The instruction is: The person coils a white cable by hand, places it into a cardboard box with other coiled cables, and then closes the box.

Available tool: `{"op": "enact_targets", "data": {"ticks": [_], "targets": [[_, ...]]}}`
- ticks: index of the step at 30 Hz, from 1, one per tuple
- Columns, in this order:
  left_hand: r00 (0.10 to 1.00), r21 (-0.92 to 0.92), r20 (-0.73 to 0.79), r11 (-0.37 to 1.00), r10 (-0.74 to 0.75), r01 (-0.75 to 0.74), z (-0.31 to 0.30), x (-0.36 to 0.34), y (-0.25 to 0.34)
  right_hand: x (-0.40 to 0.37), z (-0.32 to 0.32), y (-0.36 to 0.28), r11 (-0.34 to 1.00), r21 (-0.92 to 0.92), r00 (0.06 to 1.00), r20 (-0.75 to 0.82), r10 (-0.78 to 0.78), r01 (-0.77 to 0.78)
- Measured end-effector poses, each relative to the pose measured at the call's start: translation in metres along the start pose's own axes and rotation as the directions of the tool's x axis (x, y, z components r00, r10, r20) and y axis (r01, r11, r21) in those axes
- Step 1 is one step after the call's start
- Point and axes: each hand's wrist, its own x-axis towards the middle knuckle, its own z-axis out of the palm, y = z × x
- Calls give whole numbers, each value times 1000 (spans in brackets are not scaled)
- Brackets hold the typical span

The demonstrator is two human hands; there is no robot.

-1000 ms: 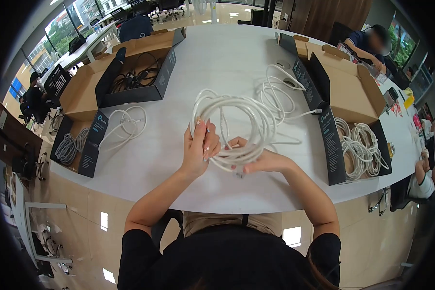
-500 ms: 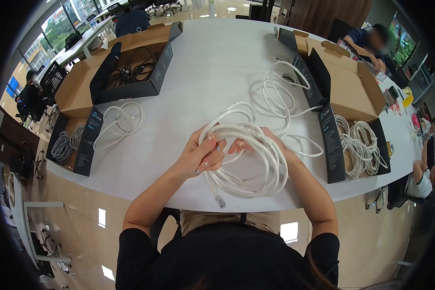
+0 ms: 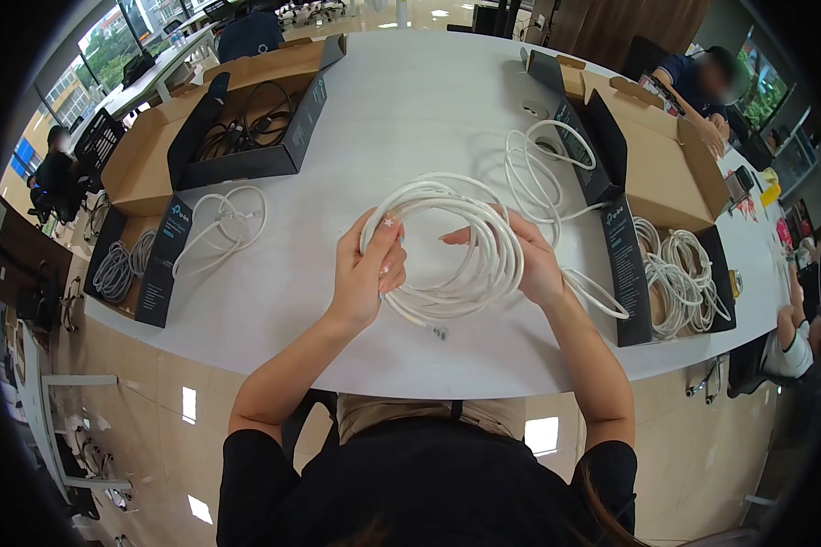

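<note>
A large coil of white cable (image 3: 452, 296) hangs between my two hands above the near part of the white table (image 3: 410, 87). My left hand (image 3: 371, 264) is wrapped round the coil's left side. On the right side, my right hand (image 3: 524, 255) has the loops against its palm, with the thumb pointing inward. A clear connector (image 3: 441, 334) dangles below the coil. Loose white cable (image 3: 534, 173) lies on the table beyond my right hand, with another loop beside my right wrist.
Open boxes flank me: grey cables in the near left box (image 3: 158, 264), black cables in the far left box (image 3: 292, 150), white cables in the near right box (image 3: 631, 273). A loose white cable (image 3: 212, 260) lies at left. A person (image 3: 693, 82) sits far right.
The coil has opened into a rounder ring and moved up and slightly left. My hands are farther apart, and the connector has swung to the right.
</note>
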Motion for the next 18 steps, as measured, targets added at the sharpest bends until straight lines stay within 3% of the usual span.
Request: {"op": "enact_targets", "data": {"ticks": [2, 5, 8, 9, 10, 13, 15, 16, 18], "targets": [[998, 38, -63, 999, 25, -23, 0, 1, 0, -1, -2, 2, 999, 50, 998, 55, 8, -11], [989, 68, -146, 997, 35, -25, 0, 4, -2, -1, 9, -2, 963, 263, 996, 85, 40, -62], [984, 84, -176, 996, 38, -23, 1, 5, -10, -6, 15, 16, 996, 61, 998, -5, -63, 63], [985, 78, -170, 997, 22, -8, 2, 4, -13, -5, 22, 12, 996, -69, 993, -105, -60, 53], [987, 72, -162, 997, 7, 5, 3, 4, -17, -4, 23, 13, 999, -47, 985, -169, -26, 19], [999, 40, -46, 999, -23, 25, 2, 7, -29, -4, 17, 10, 999, 3, 956, -291, 34, -35], [982, 57, 190, 998, 16, -27, -9, 10, -36, -3, 6, 6, 1000, 8, 960, -281, 12, -10], [953, 61, 302, 997, 33, -54, -14, 10, -37, -3, 1, 1, 999, -4, 971, -234, 41, -43], [814, 45, 581, 999, -4, -27, -19, 14, -31, -5, -5, -12, 994, -27, 985, -136, 106, -110]]}}
